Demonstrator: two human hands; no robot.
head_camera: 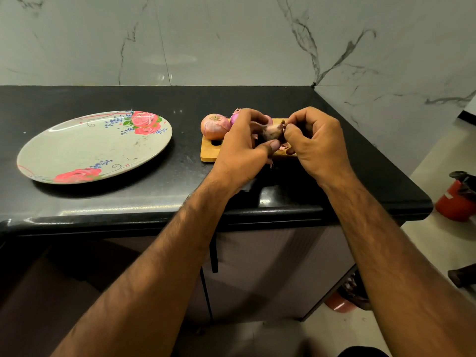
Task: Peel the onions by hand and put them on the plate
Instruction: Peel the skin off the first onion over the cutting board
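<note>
A: Where's the onion [272, 132] being peeled?
B: Held just above the wooden cutting board [208, 153], between both hands. Its dry stem tip points up and right, with the long axis roughly sideways.
A: And the hands?
B: The left hand [244, 148] curls round its body, thumb underneath; the right hand [316, 143] pinches the skin at the tip.
A: The others?
B: A skin-on onion [215, 126] sits on the board's far left corner, with a purple onion [235, 117] just beside it, half hidden by the left hand. The flowered plate [77, 150] lies well left of the board on the black counter [180, 181].
</note>
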